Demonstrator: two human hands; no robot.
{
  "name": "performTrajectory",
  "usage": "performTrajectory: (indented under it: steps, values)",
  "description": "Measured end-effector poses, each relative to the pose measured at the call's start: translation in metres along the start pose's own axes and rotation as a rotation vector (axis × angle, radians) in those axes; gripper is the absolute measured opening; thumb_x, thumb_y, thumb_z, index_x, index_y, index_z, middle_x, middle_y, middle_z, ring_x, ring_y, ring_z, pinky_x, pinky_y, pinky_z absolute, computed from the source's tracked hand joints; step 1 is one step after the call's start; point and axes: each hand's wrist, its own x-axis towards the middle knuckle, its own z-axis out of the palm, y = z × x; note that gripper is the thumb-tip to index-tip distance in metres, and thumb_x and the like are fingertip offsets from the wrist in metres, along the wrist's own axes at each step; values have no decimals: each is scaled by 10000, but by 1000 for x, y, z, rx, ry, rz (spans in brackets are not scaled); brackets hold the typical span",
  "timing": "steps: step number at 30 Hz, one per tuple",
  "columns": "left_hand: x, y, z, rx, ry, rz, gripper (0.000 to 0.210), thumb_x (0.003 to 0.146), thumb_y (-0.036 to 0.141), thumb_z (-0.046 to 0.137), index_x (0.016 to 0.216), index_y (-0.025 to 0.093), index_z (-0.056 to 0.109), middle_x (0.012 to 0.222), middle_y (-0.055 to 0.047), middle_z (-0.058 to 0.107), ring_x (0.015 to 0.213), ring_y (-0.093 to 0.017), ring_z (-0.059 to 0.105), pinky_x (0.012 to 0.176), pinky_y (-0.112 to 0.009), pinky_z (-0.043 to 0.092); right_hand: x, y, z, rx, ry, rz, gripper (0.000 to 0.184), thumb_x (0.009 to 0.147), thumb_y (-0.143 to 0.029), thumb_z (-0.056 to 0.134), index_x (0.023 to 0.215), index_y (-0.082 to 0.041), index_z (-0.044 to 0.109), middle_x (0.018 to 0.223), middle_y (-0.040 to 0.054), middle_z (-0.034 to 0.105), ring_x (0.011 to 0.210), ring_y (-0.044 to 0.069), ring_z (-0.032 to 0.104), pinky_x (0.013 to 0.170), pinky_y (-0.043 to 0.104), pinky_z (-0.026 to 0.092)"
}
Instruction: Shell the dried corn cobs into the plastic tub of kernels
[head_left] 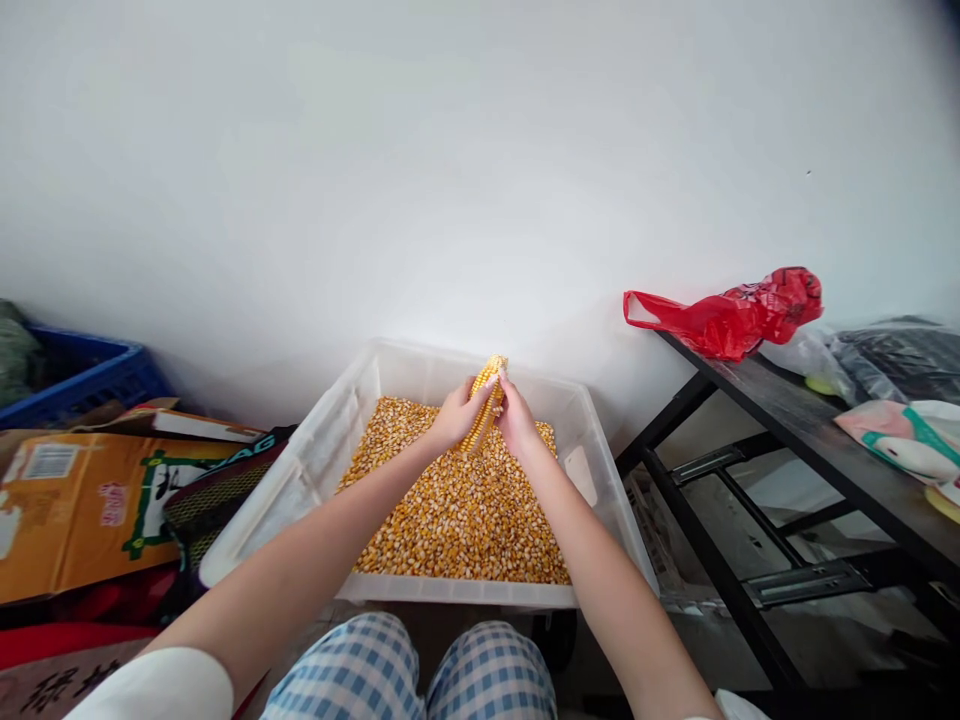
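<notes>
A corn cob [482, 415] with yellow kernels is held tilted over the bin, its paler tip pointing up and away from me. My left hand [455, 412] wraps round it from the left. On its right side my right hand [516, 415] is closed against the cob, with the fingers near the upper end. Below both hands, loose corn kernels [465, 520] spread over the floor of a translucent plastic bin [600, 430]. The fingertips behind the cob are partly hidden.
To the left lie an orange cardboard box [82, 500], a black mesh bag [214, 500] and a blue crate [90, 380]. A black metal-framed table [795, 420] stands at right, bearing a red plastic bag [739, 315]. A white wall [480, 180] rises behind the bin.
</notes>
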Motion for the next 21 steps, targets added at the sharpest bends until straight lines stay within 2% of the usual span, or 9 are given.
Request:
performTrajectory:
  steps: [5,9,13,17,21]
  values:
    - [0,-1,-1,72,61,18,433,793,548,436,937,171,593,862,-58,650,841,-219,594,766,-310,426,1,8,3,6,-40,-58,300,768,-385,440,1001,-252,575,1006,-15,636,872,144,576,640,216,450]
    - [5,-2,-7,90,157,19,448,790,553,437,959,167,589,884,-67,649,858,-224,589,779,-316,412,-3,16,9,-62,-121,-147,375,724,-229,422,1078,-258,545,1035,-33,623,886,130,561,737,232,449]
    - [10,-4,-12,110,221,25,454,783,556,444,963,165,587,882,-69,644,859,-225,584,791,-321,400,-8,17,14,-150,-150,-177,414,669,-156,397,1042,-229,562,1045,-36,625,933,135,537,805,243,436]
    - [13,-6,-14,28,268,-11,485,780,573,429,974,153,575,886,-72,637,845,-218,581,761,-314,412,-11,11,15,-112,-157,-68,292,716,-247,424,957,-232,589,1018,-30,634,902,138,553,739,239,449]
    - [8,-2,-12,30,134,-11,457,771,566,451,970,176,578,837,-48,642,793,-209,592,732,-306,425,-7,7,12,63,-47,63,301,767,-437,413,895,-227,586,903,-2,654,798,136,577,608,223,445]
